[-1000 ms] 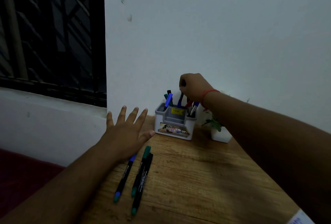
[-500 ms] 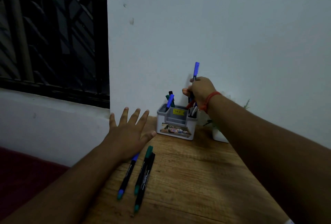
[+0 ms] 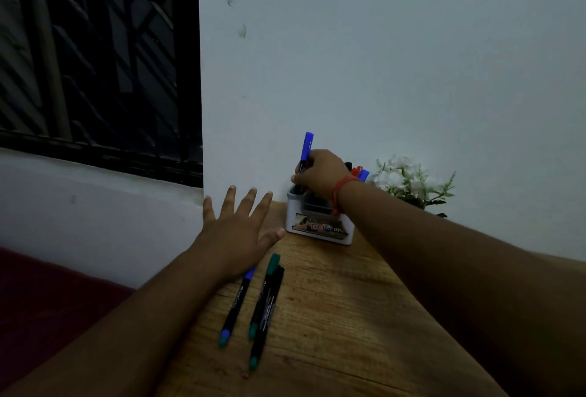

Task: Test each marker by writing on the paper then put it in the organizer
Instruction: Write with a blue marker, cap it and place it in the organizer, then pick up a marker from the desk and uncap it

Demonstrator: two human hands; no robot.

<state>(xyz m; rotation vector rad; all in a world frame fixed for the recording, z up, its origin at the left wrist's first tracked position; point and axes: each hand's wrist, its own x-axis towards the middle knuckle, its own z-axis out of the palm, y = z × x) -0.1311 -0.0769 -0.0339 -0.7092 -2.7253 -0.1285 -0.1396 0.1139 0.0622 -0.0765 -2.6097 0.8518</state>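
Note:
A small white organizer (image 3: 318,231) stands at the back of the wooden table (image 3: 333,317), against the wall. My right hand (image 3: 320,174) hovers over its left compartment and grips a blue-capped marker (image 3: 306,146) upright, lower end down inside the organizer. Red and blue marker tops (image 3: 360,173) poke out behind my wrist. My left hand (image 3: 239,231) rests flat on the table with fingers spread, its palm over the top of a blue marker (image 3: 234,304). Two green-tipped markers (image 3: 264,304) lie beside it. No paper is in view.
A small pot of white flowers (image 3: 410,182) stands right of the organizer by the wall. A dark barred window (image 3: 95,57) fills the upper left. The table's left edge drops to a dark red surface (image 3: 47,301).
My right hand lifted a blue-capped marker up from the organizer's right side, carried it left and now holds it in the left compartment. My left hand stayed flat.

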